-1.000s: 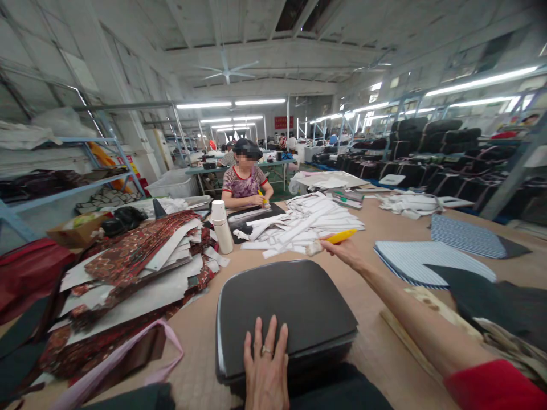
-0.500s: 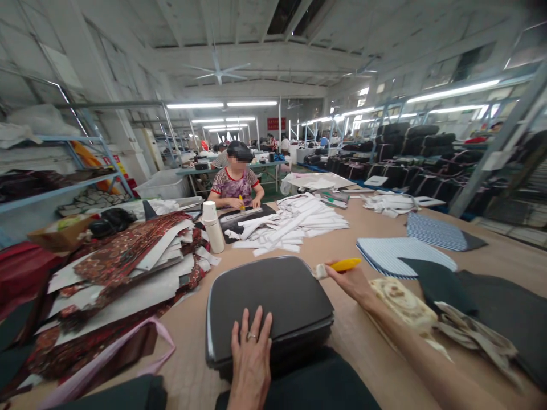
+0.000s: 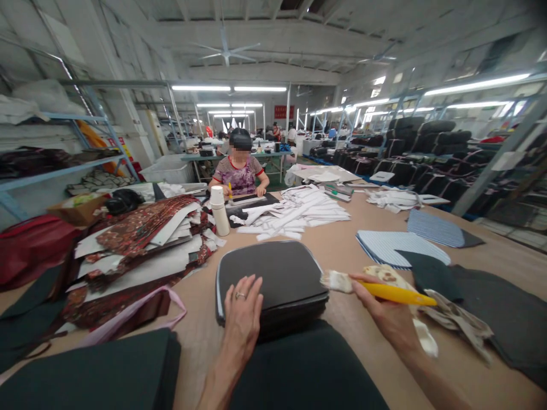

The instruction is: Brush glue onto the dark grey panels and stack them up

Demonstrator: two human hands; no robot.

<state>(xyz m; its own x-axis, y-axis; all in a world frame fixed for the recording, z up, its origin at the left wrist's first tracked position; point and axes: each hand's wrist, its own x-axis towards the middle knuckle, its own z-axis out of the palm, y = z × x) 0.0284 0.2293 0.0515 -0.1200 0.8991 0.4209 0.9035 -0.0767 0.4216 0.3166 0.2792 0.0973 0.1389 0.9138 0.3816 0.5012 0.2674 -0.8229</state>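
Observation:
A stack of dark grey rounded panels [image 3: 273, 270] lies before me, with a pale shiny line along its left and right edges. My left hand [image 3: 244, 307] rests on the top panel near its front left, fingers out and a ring on one of them. In my right hand [image 3: 384, 310] is a brush [image 3: 395, 293] with a yellow handle, held between thumb and fingers. Its whitish, crusted bristles meet the right edge of the stack. Partly hidden behind that hand is a cream-crusted container [image 3: 387, 274].
Dark green panels [image 3: 305, 370] lie in front of the stack, with another pile [image 3: 92, 370] at left. Patterned fabric pieces [image 3: 141, 245] heap up beside a white bottle [image 3: 220, 216]. White strips [image 3: 303, 210] and striped pieces [image 3: 397, 247] lie beyond. A co-worker [image 3: 239, 171] sits opposite.
The brush has come down the stack's right edge toward me, its handle now pointing right. My left hand sits further left on the panel. The view has tilted slightly down.

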